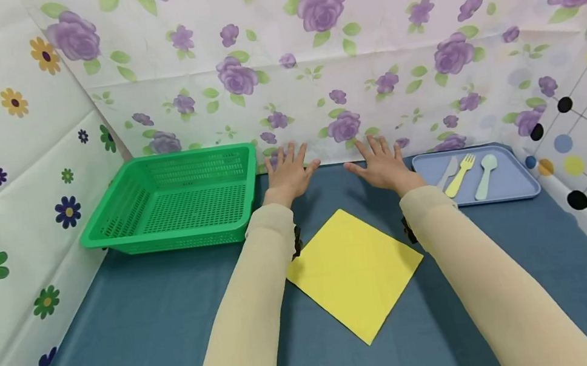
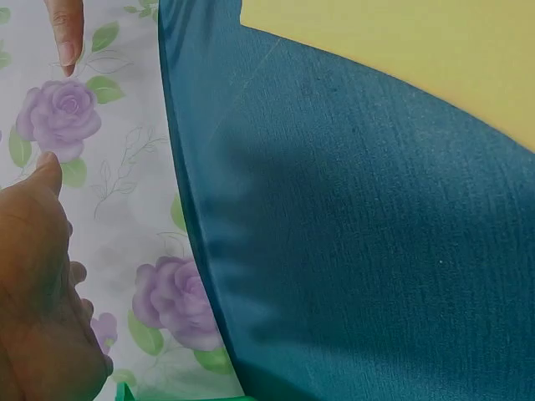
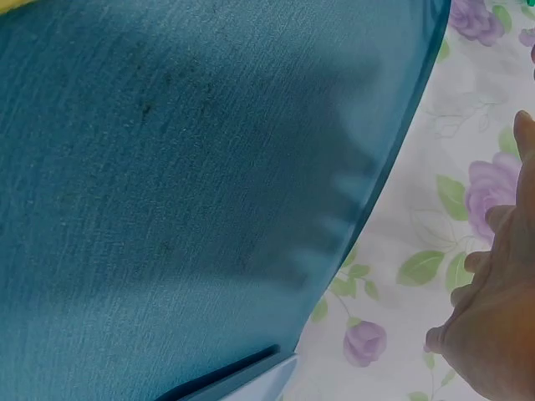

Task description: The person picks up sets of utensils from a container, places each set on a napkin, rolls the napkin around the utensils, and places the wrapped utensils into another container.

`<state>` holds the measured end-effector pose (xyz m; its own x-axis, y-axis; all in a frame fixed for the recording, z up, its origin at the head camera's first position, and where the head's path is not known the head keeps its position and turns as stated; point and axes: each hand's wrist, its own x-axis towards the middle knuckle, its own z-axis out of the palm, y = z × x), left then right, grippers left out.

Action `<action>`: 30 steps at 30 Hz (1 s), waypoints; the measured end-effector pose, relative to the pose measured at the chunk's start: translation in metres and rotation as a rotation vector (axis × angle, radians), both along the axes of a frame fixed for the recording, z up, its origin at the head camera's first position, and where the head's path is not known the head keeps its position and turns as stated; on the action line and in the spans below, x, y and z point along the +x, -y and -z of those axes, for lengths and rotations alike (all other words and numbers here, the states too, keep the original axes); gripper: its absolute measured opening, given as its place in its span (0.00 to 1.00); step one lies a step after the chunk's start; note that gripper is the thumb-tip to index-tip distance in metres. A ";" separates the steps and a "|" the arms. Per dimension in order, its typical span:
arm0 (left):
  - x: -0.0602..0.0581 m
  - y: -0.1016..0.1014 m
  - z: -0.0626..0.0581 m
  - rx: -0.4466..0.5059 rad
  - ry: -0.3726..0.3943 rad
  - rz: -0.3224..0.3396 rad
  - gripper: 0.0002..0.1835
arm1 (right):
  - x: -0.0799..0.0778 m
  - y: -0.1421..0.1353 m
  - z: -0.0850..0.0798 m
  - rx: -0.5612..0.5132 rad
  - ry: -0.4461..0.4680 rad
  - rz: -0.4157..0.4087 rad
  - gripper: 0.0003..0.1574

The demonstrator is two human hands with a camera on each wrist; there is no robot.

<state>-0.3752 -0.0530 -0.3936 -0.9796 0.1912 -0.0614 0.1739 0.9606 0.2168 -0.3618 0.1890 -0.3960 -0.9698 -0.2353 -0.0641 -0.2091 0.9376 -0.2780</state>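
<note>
watching remotely, i see the left hand [image 1: 288, 176] and right hand [image 1: 384, 167] both empty with fingers spread wide, near the far edge of the blue table [image 1: 152, 328], while the yellow square [image 1: 357, 279] lies flat on it between the forearms [image 1: 249, 298]. i judge the dark wristband [image 1: 298, 242] by the square's left corner the chief risk, since a dipping left forearm could drag or crease the sheet; a wide sideways swing might also bump the green basket [image 1: 169, 242] or the cutlery tray [image 1: 513, 177].

left hand [image 1: 289, 176] spread near a green openwork basket [image 1: 179, 241], right hand [image 1: 384, 167] spread near a pale-blue tray [image 1: 514, 177] with cutlery [image 1: 455, 184]; a flat yellow square [image 1: 357, 276] lies one corner toward the hands.
</note>
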 end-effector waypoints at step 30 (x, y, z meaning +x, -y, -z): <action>0.008 0.000 -0.009 -0.006 -0.026 0.078 0.40 | 0.001 -0.024 0.000 -0.091 0.010 -0.054 0.63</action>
<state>-0.3668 -0.0532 -0.3845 -0.9631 0.2665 -0.0373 0.2535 0.9451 0.2060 -0.3604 0.2131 -0.3960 -0.9548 -0.2929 -0.0499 -0.2557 0.8956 -0.3641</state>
